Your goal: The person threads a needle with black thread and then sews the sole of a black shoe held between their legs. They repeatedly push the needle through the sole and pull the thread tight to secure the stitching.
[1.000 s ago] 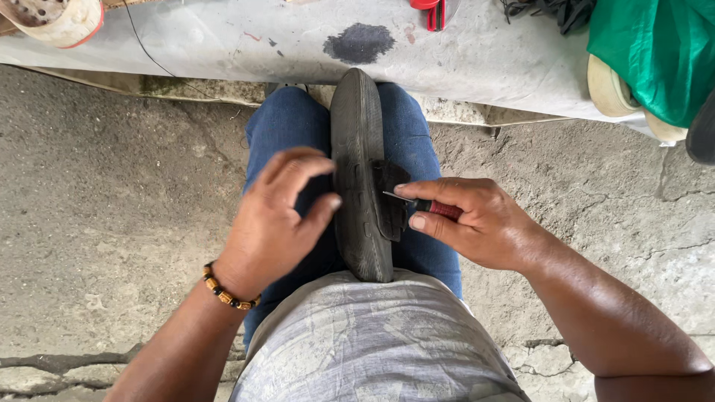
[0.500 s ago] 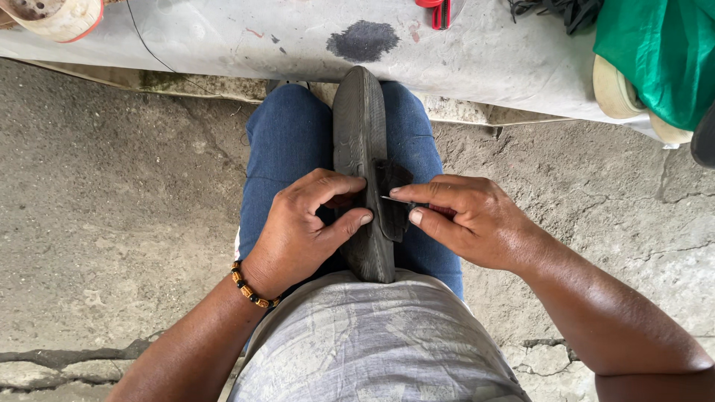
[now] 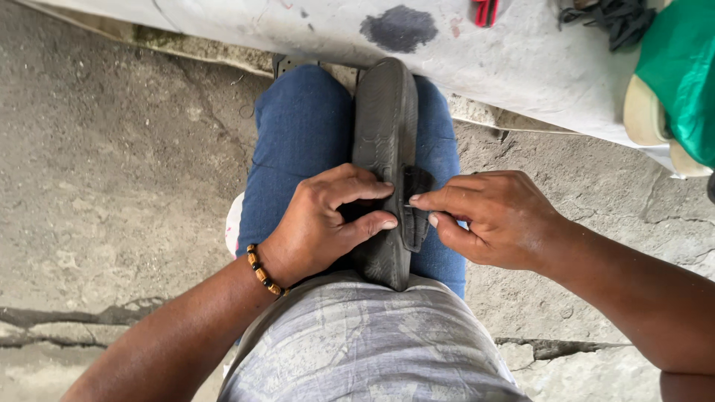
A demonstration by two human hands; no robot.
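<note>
Gripping the black sandal (image 3: 383, 126) clamped on edge between my knees, my left hand (image 3: 328, 223) closes around its sole while my right hand (image 3: 491, 216) pinches a thin needle (image 3: 408, 202) at the strap (image 3: 417, 208).

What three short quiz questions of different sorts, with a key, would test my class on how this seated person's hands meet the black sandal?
1. True or false: the black sandal stands on edge between the knees.
2. Which hand wears the beaded bracelet?
3. The right hand pinches at: A the strap, B the green cloth.

Key: 1 true. 2 the left hand. 3 A.
</note>
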